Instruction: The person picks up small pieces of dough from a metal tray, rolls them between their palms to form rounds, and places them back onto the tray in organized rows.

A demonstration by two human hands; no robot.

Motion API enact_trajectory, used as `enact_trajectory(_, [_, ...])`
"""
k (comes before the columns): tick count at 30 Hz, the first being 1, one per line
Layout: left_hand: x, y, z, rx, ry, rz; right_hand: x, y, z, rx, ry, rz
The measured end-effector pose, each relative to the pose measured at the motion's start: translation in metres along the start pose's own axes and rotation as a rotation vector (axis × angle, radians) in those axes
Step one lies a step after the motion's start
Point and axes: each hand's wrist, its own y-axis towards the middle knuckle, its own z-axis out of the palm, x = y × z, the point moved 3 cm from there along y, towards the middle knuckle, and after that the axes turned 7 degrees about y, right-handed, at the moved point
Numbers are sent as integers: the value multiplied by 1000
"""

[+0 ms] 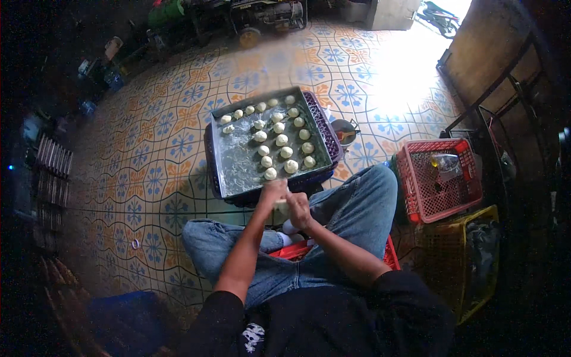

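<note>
Just beyond my knees, both hands are close together at the near edge of a metal tray (238, 189). A pale lump of dough (281, 206) shows between them, partly hidden by the fingers. My left hand (273, 191) is closed at the top of the lump and slightly blurred. Around its right side wraps my right hand (299, 210), fingers curled. Rows of round dough balls (282, 140) sit in the floured tray, mostly in its middle, right and far parts. The nearest dough ball (270, 174) lies just past my left hand.
Under the tray is a purple plastic crate (324, 131). A metal pot (344, 128) stands beyond its right side. At my right are a red crate (410, 184) holding a clear plastic bag (446, 163) and a yellow crate (470, 271). Machinery (270, 18) stands at the far wall.
</note>
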Motion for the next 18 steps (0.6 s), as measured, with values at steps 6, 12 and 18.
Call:
enact_trajectory(6, [-28,-36,36,145,-1208,-568,65,24,-41,-143,192,151])
enact_trajectory(12, [-114,-22,-54,-503,-394,129,-29,21,-55,-76,-97,349])
enact_trajectory(18, [-123,-29,-75,-566,-45,227,18,17,-34,-199,-492,269])
